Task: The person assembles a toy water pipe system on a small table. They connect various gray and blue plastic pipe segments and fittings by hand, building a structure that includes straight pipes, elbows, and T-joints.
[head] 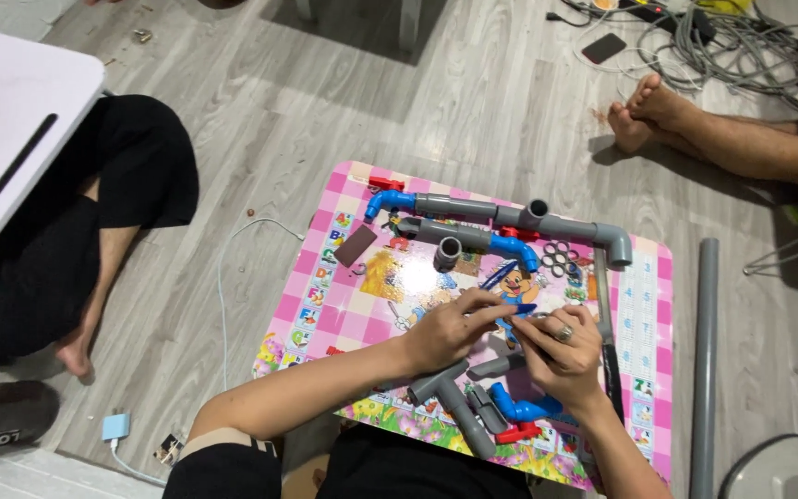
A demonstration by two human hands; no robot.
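Head view: left hand [450, 328] and right hand [561, 346], fingers curled, meet pinching a slim blue pen [517, 310] above smooth grey pipes [459, 407] on the glossy pink tabletop [325, 277].

small part pinched between both hands above the blue elbow [525, 407] hidden by fingers; white desk [11, 111] cut off at the frame's left edge.

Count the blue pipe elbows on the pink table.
3: one at the far left end of the pipes, one mid-table, one near the right hand. Hands may hide more.
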